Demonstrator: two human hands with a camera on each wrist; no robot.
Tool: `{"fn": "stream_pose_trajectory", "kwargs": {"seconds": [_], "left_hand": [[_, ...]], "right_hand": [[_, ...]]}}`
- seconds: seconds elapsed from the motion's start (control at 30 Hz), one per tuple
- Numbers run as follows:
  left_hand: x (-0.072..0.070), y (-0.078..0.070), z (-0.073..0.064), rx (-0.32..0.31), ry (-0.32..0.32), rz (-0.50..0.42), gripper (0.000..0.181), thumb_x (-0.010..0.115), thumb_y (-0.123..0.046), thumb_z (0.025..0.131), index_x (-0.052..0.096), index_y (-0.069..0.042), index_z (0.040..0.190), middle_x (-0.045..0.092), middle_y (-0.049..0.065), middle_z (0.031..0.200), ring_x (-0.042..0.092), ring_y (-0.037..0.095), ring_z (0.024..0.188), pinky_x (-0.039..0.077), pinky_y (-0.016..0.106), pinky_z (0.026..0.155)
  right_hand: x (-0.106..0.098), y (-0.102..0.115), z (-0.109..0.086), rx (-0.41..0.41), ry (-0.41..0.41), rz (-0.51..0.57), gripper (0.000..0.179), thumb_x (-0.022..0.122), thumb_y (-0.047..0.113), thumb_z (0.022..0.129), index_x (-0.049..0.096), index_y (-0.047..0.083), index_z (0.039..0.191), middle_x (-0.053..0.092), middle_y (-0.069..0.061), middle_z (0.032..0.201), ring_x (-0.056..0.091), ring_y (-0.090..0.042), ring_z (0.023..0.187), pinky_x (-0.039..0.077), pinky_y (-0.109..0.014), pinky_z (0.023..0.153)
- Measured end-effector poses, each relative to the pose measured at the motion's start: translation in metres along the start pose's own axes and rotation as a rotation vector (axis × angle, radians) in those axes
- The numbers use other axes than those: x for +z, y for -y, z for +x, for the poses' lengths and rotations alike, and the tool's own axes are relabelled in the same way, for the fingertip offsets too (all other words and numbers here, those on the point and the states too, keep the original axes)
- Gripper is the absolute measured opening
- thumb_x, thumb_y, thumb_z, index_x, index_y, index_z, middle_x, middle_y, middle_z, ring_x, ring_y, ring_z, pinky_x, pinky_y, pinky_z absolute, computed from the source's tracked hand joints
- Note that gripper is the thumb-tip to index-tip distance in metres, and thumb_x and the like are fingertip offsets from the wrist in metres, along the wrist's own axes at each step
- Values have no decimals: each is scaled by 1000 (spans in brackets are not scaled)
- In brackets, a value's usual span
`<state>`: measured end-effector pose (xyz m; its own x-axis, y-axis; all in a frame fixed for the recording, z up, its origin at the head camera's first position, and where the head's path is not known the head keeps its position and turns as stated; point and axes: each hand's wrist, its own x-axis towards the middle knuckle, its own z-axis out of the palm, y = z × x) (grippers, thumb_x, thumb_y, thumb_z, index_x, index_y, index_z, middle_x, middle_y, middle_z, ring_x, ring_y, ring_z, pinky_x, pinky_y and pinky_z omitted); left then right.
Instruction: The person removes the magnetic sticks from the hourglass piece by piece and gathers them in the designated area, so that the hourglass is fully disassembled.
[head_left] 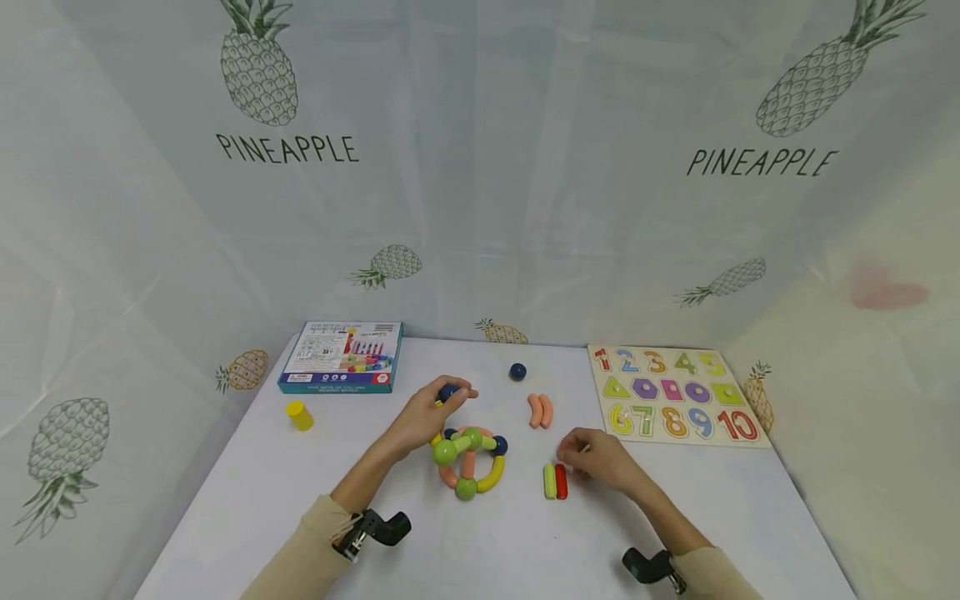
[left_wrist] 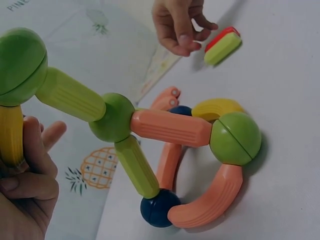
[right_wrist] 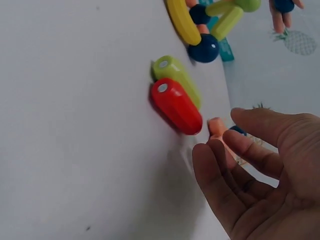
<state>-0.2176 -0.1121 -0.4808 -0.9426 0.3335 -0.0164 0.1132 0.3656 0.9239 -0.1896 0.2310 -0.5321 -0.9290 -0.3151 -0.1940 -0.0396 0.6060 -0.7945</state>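
Observation:
My left hand (head_left: 420,421) grips a yellow magnetic rod (left_wrist: 11,132) topped by a dark blue ball (head_left: 448,392). Below, that rod joins a green ball (head_left: 445,452) of a built frame of magnetic balls and rods. The frame has green balls, dark blue balls, light green straight rods, a yellow curved rod (head_left: 492,473) and salmon rods (left_wrist: 170,128); its lower part sits on the table. Loosely bent and holding nothing, my right hand (head_left: 600,458) hovers beside a red rod (right_wrist: 176,106) and a light green rod (right_wrist: 181,80), which lie side by side.
Two salmon curved rods (head_left: 540,411) and a loose dark blue ball (head_left: 517,372) lie farther back. A number puzzle board (head_left: 678,396) is at the back right. At the back left are a toy box (head_left: 341,357) and a yellow cylinder (head_left: 299,415).

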Motion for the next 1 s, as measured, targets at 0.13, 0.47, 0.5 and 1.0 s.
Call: {"fn": "stream_pose_trajectory", "kwargs": {"seconds": [0.13, 0.47, 0.5, 1.0], "left_hand": [[-1, -2, -1, -5, 7, -6, 47, 51, -55, 101, 58, -21, 132, 69, -9, 126, 48, 27, 138, 37, 59, 110], [-2, -5, -2, -17, 29, 1, 43, 52, -53, 101, 57, -25, 133, 68, -7, 129, 57, 24, 123, 51, 34, 75], [-3, -5, -2, -17, 30, 3, 43, 53, -53, 101, 57, -26, 133, 68, -7, 129, 57, 24, 123, 52, 36, 82], [-3, -5, 0, -31, 156, 24, 61, 54, -53, 101, 49, -14, 147, 59, 8, 135, 59, 24, 113, 48, 50, 99]], "right_hand": [[1, 10, 7, -24, -29, 20, 15, 70, 25, 96, 70, 11, 102, 67, -9, 87, 62, -22, 72, 58, -33, 64], [20, 65, 28, -189, -70, 72, 20, 72, 24, 95, 69, 13, 111, 65, -4, 90, 65, -26, 73, 58, -31, 62], [23, 73, 31, -220, -70, 78, 22, 72, 25, 95, 69, 14, 114, 65, -3, 91, 65, -28, 73, 58, -31, 62], [65, 127, 60, -564, -121, -39, 45, 69, 22, 97, 59, 26, 141, 65, 9, 116, 61, -6, 92, 55, -28, 78]]}}
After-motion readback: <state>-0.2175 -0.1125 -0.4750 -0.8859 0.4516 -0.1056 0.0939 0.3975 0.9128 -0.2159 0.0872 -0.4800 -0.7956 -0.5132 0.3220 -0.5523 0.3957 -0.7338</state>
